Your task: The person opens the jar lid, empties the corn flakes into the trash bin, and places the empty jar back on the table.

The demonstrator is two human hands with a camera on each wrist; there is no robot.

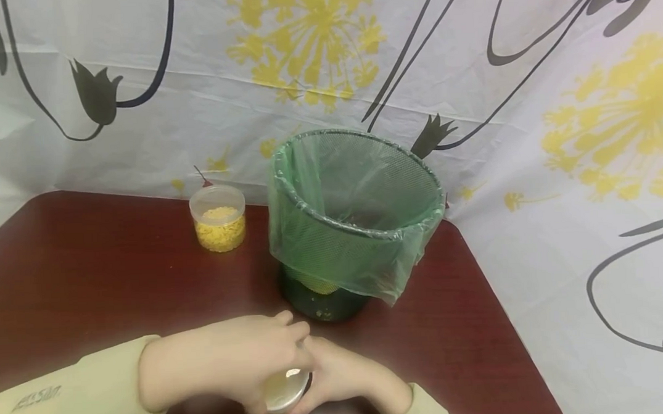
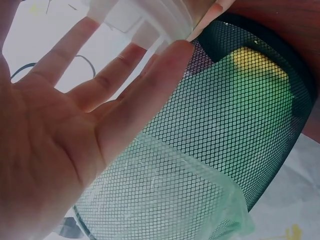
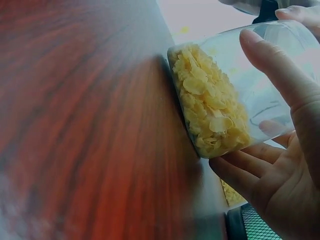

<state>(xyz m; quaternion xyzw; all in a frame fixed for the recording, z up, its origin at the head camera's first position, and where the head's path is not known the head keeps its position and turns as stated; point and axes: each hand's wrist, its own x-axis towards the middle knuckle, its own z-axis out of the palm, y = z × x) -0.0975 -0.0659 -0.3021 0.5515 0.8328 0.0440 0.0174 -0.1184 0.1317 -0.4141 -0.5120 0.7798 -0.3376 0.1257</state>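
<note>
Roughly upright jar (image 3: 235,87) (axis near vertical)

draped nook, room type unclear | flower-print sheeting (image 1: 203,70) | red-brown table (image 1: 106,260)

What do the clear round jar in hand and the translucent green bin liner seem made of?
Clear round jar: smooth, glossy, probably plastic, possibly glass; yellow flakes show through its wall.
Translucent green bin liner: likely thin plastic film, wrinkled, faintly shiny; the black mesh bin shows through.

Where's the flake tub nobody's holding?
Head view: left of centre, the tub stands near the far edge of the table, just left of the green-lined bin.
</note>
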